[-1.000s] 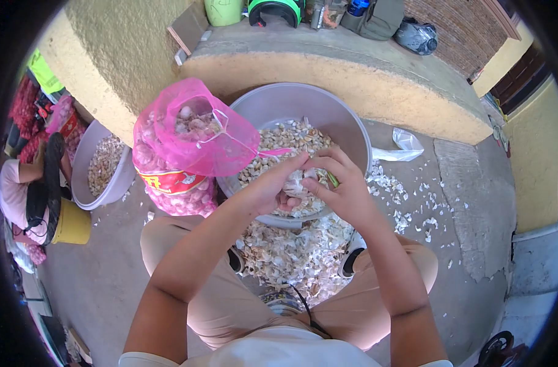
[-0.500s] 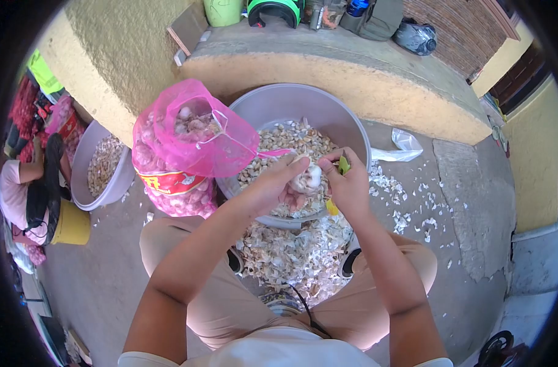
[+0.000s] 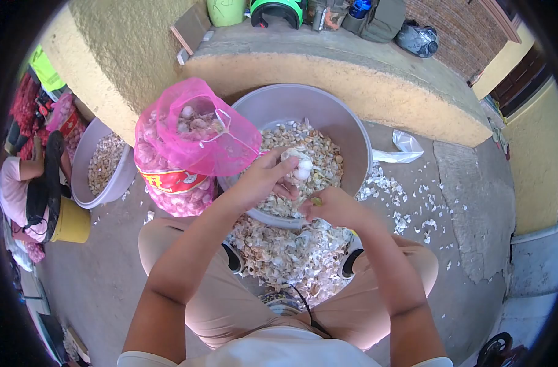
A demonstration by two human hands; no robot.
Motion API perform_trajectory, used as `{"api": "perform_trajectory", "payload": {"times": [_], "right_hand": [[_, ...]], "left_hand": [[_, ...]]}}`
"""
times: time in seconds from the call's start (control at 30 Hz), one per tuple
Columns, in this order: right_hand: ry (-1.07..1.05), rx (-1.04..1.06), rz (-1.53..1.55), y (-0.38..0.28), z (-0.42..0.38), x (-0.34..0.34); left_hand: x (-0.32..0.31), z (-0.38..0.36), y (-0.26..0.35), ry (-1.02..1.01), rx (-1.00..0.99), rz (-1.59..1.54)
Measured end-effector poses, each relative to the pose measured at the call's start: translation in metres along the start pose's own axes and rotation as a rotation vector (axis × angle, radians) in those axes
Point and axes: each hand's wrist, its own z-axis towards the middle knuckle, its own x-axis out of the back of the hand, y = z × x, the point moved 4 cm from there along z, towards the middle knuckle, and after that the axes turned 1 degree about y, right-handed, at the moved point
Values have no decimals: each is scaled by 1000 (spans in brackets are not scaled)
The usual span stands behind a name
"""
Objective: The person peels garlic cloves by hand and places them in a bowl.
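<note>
My left hand (image 3: 270, 177) is closed around a whitish garlic bulb (image 3: 303, 168), held above the big grey tub (image 3: 346, 116). Lower and to the right, my right hand (image 3: 333, 208) is curled over the tub's near rim. A small green-yellow piece (image 3: 316, 200) shows at its fingers; what it belongs to is hidden. Loose garlic cloves (image 3: 319, 153) cover the tub's bottom. Under my hands, between my feet, lies a heap of papery garlic skins (image 3: 285, 260).
A pink mesh sack (image 3: 175, 196) of garlic bulbs leans by the tub's left side. Farther left, a person (image 3: 22, 189) sits near another tub (image 3: 121, 180) of cloves and a yellow bucket (image 3: 71, 223). A concrete ledge (image 3: 328, 67) runs behind; a plastic bag (image 3: 407, 147) lies right.
My right hand has left the garlic bulb and moved down and left to the tub's near rim. My left hand keeps the bulb, shifted slightly left.
</note>
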Motion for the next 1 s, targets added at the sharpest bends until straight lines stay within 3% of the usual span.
{"api": "perform_trajectory", "payload": {"times": [0.1, 0.2, 0.3, 0.4, 0.5, 0.6, 0.7, 0.8, 1.0], "right_hand": [[270, 18, 367, 4, 6, 12], [178, 255, 924, -9, -4, 18], [329, 117, 467, -14, -4, 8], [637, 336, 131, -12, 6, 5], [514, 262, 251, -18, -4, 8], [565, 269, 252, -12, -2, 4], [549, 258, 329, -14, -4, 5], [561, 381, 296, -20, -9, 8], [584, 397, 370, -20, -19, 17]], "left_hand": [[0, 1, -4, 31, -25, 121], [-3, 0, -3, 102, -52, 208], [-8, 1, -6, 133, -108, 336], [-15, -4, -6, 152, -110, 361], [-7, 1, -8, 227, -186, 393], [-8, -4, 14, 308, -457, 983], [-6, -6, 20, 384, -561, 846], [-5, -8, 24, 365, -351, 721], [26, 0, 8, 359, -233, 1136]]}}
